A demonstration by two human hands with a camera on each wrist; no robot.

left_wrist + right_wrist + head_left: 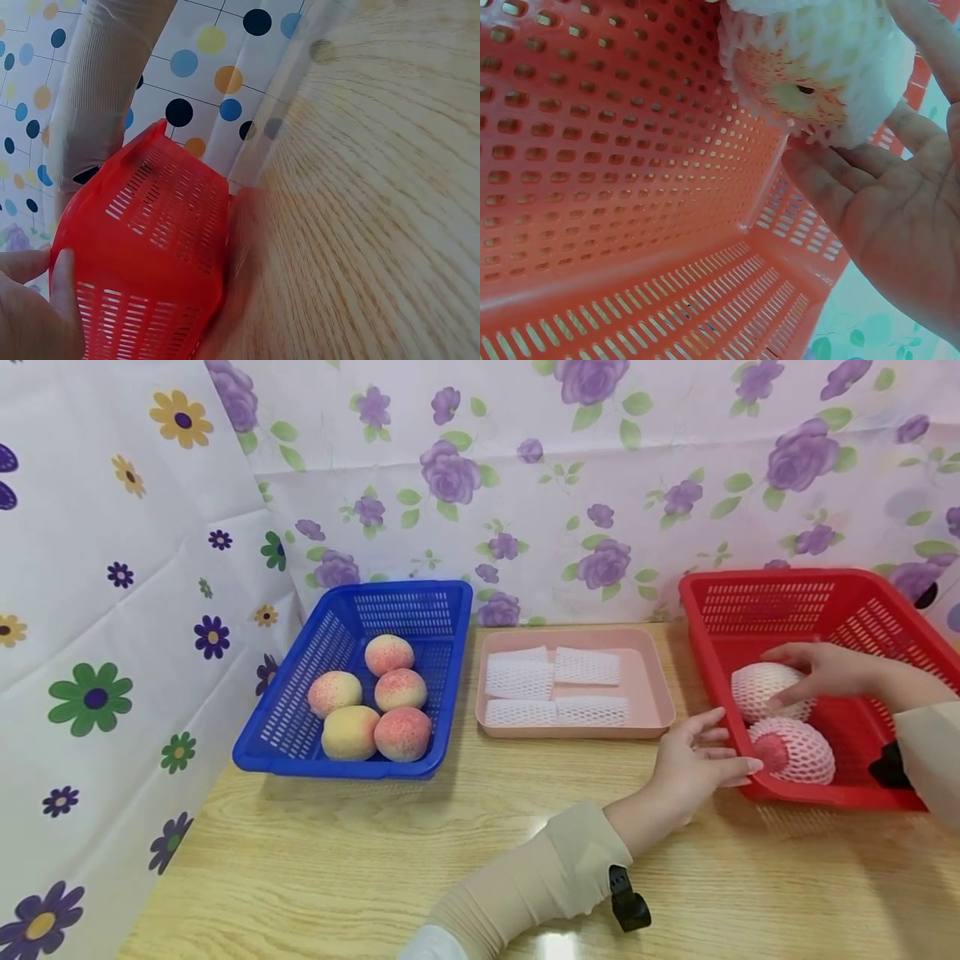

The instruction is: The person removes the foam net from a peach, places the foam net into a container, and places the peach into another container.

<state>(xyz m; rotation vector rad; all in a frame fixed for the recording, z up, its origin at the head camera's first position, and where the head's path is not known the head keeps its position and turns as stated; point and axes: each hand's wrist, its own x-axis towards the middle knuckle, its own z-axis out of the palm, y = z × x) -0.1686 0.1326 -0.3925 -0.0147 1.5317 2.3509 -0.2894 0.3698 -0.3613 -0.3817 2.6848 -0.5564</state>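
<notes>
A peach in a white foam net (772,691) is in the red basket (813,795). My right hand (843,672) holds it with fingers and thumb spread round its sides. From the right wrist view, the bare yellow-and-red end of the netted peach (806,90) pokes out near the curved fingers of the right hand (900,187). Below it lies a peach in a pink foam net (795,752). My left hand (690,764) grips the basket's near left rim. In the left wrist view, that hand (37,307) has one digit along the outer wall of the basket (142,262).
A blue basket (330,767) with several bare peaches (348,732) stands at the left. Between the baskets, a pink tray (648,681) holds several flat white foam nets (519,679). Flowered cloth (450,472) hangs behind the wooden table (360,860).
</notes>
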